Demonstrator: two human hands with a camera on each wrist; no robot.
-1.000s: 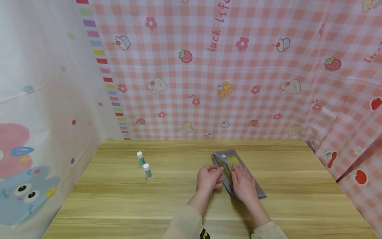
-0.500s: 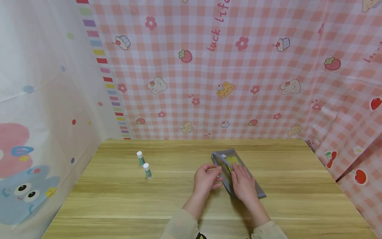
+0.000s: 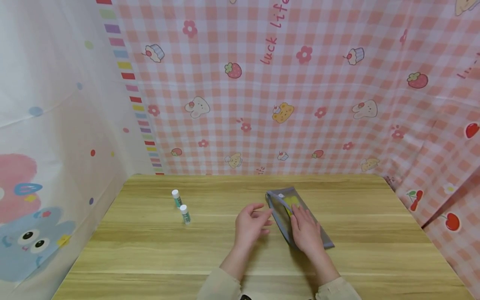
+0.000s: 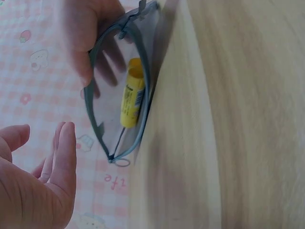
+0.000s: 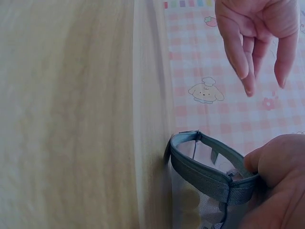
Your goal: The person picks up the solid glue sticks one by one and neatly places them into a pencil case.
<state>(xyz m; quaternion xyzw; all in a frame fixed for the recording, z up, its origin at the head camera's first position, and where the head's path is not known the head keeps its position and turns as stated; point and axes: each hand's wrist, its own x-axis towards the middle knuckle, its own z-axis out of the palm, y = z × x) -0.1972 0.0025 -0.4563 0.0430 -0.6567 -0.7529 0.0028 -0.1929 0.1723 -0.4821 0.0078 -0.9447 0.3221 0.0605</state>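
A grey mesh zip pouch (image 3: 315, 233) lies slantwise on the table, its mouth gaping toward the left. Inside it, the left wrist view shows a yellow tube (image 4: 129, 105) like a glue stick, with another yellow end behind it. My right hand (image 3: 306, 229) lies over the pouch and holds the upper rim, thumb at the edge; its fingers (image 4: 107, 64) show through the mesh. My left hand (image 3: 251, 225) holds nothing and hovers left of the pouch mouth, fingers loosely bent and thumb apart.
Two glue sticks with white caps and green labels stand upright at the left: a rear glue stick (image 3: 176, 199) and a nearer glue stick (image 3: 185, 214). The wooden table (image 3: 150, 258) ends at a pink checked cloth (image 3: 240, 125) behind, with a white cloth (image 3: 67, 125) on the left.
My left hand has drawn back to the left, away from the pouch mouth. The right hand, the pouch and the two standing glue sticks have stayed in place.
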